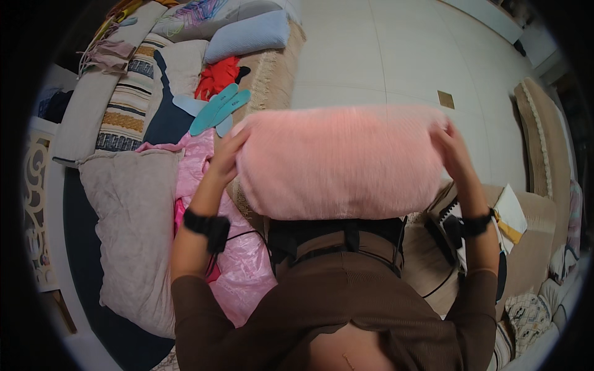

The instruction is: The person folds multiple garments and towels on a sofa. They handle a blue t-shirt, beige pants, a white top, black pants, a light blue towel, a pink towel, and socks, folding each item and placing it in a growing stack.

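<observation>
A long, rounded, fluffy pink cushion [343, 161] is held up in front of my waist. My left hand [230, 149] grips its left end, fingers curled round the edge. At the opposite end my right hand [453, 151] clasps the other side, with its fingertips partly sunk in the pile or out of sight. The cushion's underside and far face are hidden. Shiny pink cloth [238, 269] lies on the sofa beside my left forearm. Beyond my left hand lie teal shoe insoles [221, 110].
A grey cushion [133, 241] rests on the sofa to my left. Farther up are red cloth [216, 75] and a light-blue pillow [249, 37]. Pale tiled floor [346, 55] stretches ahead. A beige sofa part [535, 133] stands at right. Black cables hang near both wrists.
</observation>
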Demonstrator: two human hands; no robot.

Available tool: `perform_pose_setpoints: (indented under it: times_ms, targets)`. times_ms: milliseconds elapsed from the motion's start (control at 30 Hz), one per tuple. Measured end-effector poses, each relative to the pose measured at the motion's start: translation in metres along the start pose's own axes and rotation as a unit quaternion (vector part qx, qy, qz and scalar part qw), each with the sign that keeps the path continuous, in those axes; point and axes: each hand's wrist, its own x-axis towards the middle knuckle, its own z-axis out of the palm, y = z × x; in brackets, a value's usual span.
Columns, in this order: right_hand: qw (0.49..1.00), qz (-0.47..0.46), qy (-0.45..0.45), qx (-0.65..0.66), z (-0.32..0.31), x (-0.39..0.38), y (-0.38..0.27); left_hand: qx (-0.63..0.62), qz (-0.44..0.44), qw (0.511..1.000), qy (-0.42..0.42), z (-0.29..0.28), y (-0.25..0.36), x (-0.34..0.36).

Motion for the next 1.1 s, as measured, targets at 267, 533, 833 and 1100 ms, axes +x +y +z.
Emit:
perform_pose_setpoints:
  times_ms: [267, 533, 833, 1100]
  targets:
    - [0.977, 0.203, -0.065, 0.03, 0.017, 0.0, 0.076, 0.063, -0.098, 0.992, -0.039, 0.012, -0.073, 0.016]
    - [0.936, 0.341, -0.072, 0.046, 0.009, -0.022, 0.103, 0.14, -0.168, 0.975, 0.044, 0.003, -0.106, -0.009]
    - [0.898, 0.416, -0.042, 0.139, 0.013, -0.027, 0.082, -0.052, -0.271, 0.961, 0.011, -0.004, -0.09, -0.011]
    - [0.984, 0.16, -0.077, -0.005, 0.031, 0.069, -0.009, -0.144, -0.166, 0.973, -0.067, -0.013, 0.028, 0.048]
